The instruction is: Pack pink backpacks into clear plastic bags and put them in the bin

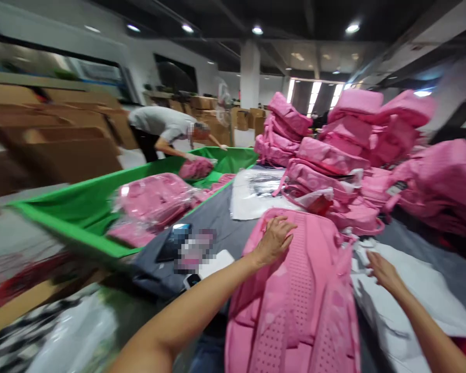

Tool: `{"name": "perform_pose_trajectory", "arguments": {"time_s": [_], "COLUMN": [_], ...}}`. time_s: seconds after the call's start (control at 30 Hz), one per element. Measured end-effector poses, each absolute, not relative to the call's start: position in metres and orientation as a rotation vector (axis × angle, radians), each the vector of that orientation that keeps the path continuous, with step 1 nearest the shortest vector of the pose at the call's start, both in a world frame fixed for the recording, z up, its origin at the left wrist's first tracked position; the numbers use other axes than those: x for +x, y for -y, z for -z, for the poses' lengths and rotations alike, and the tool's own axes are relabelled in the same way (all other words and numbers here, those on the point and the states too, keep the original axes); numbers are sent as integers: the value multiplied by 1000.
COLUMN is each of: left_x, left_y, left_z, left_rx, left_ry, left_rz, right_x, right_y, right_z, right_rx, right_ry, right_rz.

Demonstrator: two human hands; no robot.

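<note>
A pink backpack lies back side up on the grey table in front of me. My left hand rests flat on its upper left part, fingers spread. My right hand is to the right of the backpack, over a white plastic bag, fingers loosely apart and holding nothing that I can make out.
A big pile of pink backpacks fills the table's far right. A green bin on the left holds bagged pink backpacks. A phone lies near the table's left edge. A person in grey bends over the bin's far end. Cardboard boxes stand behind.
</note>
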State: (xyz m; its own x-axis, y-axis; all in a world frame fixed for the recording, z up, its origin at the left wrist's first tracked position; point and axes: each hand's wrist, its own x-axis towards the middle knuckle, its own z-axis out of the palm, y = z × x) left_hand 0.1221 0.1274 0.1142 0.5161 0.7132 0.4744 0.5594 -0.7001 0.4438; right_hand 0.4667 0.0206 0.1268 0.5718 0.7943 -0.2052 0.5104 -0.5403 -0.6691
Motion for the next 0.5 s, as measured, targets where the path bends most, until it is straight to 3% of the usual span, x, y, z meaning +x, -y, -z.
{"name": "perform_pose_trajectory", "arguments": {"time_s": [0.2, 0.5], "left_x": [232, 302], "left_y": [-139, -168], "left_z": [-119, -98], "left_rx": [2588, 2469], "left_ry": [-588, -557], "left_rz": [-731, -770], "right_x": [447, 413], "right_y": [-65, -69], "right_z": [-118, -156], "right_rx": [-2075, -1689], "right_ry": [914, 1148], "right_rz": [-696, -98]}}
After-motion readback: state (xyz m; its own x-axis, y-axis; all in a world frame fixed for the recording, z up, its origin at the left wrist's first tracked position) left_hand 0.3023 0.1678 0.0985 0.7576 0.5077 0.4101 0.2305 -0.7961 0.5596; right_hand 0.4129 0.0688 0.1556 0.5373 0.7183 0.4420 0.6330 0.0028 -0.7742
